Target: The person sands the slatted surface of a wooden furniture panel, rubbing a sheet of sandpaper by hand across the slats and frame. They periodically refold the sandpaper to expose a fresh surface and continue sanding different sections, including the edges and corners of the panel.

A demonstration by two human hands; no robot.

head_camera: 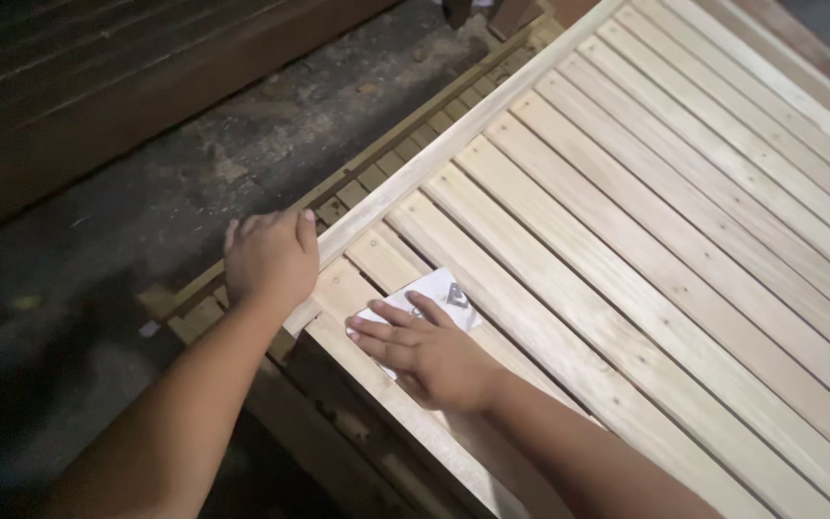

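A pale wooden slatted panel fills the right side of the head view, its long edge rail running from upper right to lower left. My left hand grips the outer side of that rail near the panel's corner, fingers curled over the edge. My right hand lies flat on the slats, fingers spread, pressing a small white sheet of paper with a dark mark on it. The paper is partly hidden under the fingers.
A second slatted frame lies lower, just outside the rail. Beyond it is a dark dusty floor, and dark wooden boards stretch along the upper left.
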